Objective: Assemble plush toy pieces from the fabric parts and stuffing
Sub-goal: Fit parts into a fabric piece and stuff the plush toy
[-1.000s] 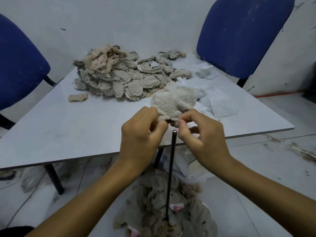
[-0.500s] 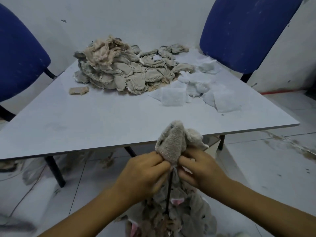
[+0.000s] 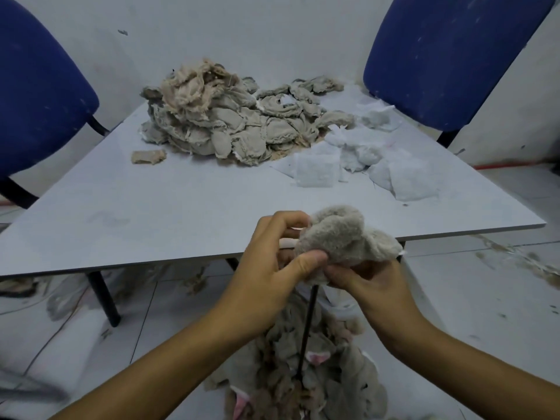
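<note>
A grey furry plush piece (image 3: 342,237) sits over the top of a thin black rod (image 3: 307,331) that stands upright in front of the table's near edge. My left hand (image 3: 272,268) grips the piece's left side, thumb pressed on the fur. Under its lower edge, my right hand (image 3: 368,283) pinches the fabric. A big heap of beige inside-out fabric parts (image 3: 230,119) lies at the back of the grey table (image 3: 151,213). White stuffing pads (image 3: 363,159) lie to the heap's right.
A pile of furry grey plush pieces (image 3: 303,377) with pink ears lies on the tiled floor around the rod's base. One loose beige part (image 3: 148,156) lies left of the heap. Blue chairs (image 3: 448,56) stand at the back right and far left (image 3: 36,86).
Both hands pulled the plush piece down over the rod's top, then shifted their hold; the piece now spreads wider and leans right, and the rod's tip is hidden inside it.
</note>
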`<state>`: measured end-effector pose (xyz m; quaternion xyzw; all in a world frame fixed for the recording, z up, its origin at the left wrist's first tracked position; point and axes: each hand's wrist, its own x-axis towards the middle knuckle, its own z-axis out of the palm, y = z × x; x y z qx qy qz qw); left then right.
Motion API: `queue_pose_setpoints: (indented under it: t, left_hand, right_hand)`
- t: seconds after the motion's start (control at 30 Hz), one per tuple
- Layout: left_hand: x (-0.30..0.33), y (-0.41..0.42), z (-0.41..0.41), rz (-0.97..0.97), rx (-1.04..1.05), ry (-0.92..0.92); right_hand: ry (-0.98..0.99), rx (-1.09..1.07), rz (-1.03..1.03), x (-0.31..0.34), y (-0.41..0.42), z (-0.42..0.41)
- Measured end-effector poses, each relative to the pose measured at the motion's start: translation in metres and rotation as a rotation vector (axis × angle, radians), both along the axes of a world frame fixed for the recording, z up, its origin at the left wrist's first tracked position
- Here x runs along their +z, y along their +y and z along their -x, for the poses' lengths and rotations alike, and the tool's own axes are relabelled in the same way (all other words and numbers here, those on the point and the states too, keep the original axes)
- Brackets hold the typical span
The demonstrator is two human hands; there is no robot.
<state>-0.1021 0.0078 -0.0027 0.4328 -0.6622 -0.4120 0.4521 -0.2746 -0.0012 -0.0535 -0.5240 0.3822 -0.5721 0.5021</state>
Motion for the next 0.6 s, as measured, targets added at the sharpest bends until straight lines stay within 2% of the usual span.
queue_pose_setpoints:
  t: [0.07, 0.13, 0.27, 0.33, 0.4, 0.47, 0.6]
  left_hand:
    - [0.006, -0.002, -0.003, 0.044, -0.012, 0.031]
    - [0.007, -0.003, -0.008, -0.009, -0.016, 0.006]
    - [0.008, -0.01, -0.017, -0.164, -0.054, -0.373]
    - [0.01, -0.012, -0.018, -0.13, -0.084, -0.433]
    - [0.013, -0.011, -0.014, -0.061, -0.068, -0.394]
    - [0.015, -0.007, -0.009, -0.006, -0.024, -0.237]
    - [0.017, -0.006, -0.003, 0.12, 0.038, -0.056]
  right_hand:
    - [-0.014, -0.021, -0.038, -0.002, -0.001, -0.001]
    - [0.03, -0.011, -0.08, -0.003, -0.003, 0.0]
    - [0.195, 0.119, -0.195, 0.002, -0.013, 0.005]
    - [0.25, 0.149, -0.179, 0.005, -0.014, 0.007]
    - [0.27, 0.124, -0.148, 0.009, -0.013, 0.007]
    - [0.246, 0.112, -0.167, 0.011, -0.012, 0.005]
    - [0.316, 0.143, -0.335, 0.019, -0.018, -0.001]
